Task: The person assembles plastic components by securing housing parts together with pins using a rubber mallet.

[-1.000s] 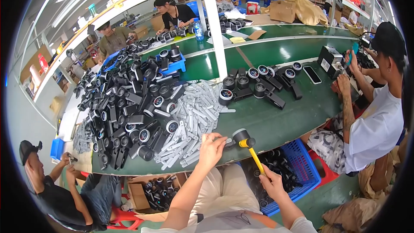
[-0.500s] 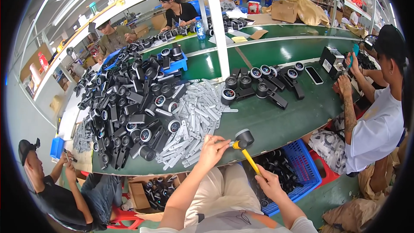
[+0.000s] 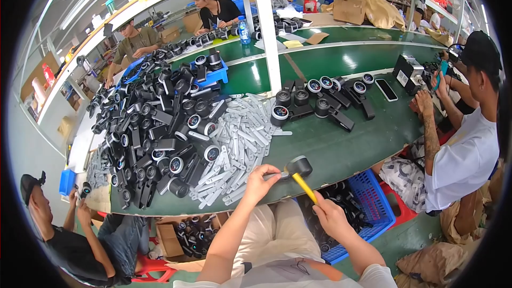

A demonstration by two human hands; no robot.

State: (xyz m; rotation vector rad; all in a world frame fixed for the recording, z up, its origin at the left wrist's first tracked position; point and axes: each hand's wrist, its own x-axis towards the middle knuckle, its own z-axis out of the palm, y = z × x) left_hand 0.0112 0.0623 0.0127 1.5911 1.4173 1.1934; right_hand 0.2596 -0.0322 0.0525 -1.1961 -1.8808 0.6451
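Lowered since a second ago: black rubber mallet with yellow handle [image 3: 300, 173], head then raised clear of the table edge, now down just beside the left hand's fingertips. Head dark, rounded, cylinder-shaped; handle bright yellow, slanting down and right toward the body.

Right hand [image 3: 329, 218] closed round the lower end of the yellow handle, below the near edge of the green worktable [image 3: 341, 144].

Left hand [image 3: 260, 181] at the table's near edge, fingers curled and pinching a small flat grey metal strip [image 3: 273, 176], its free end pointing at the mallet head; contact between the two too close to tell. Hand position much as before, slightly nearer the mallet.

Loose heap of pale grey flat metal strips [image 3: 240, 138] just left of the left hand, spread toward the table centre. Large pile of black gauge-like parts with round dials [image 3: 160, 128] beyond it, covering the left half of the table. Smaller cluster of the same black parts [image 3: 320, 98] farther back at centre, well apart from the hands.

Blue plastic crate [image 3: 368, 202] under the table edge at right, black parts inside. Seated person in white shirt [image 3: 464, 154] at far right, another in dark shirt [image 3: 64, 240] at lower left; both unchanged in place.
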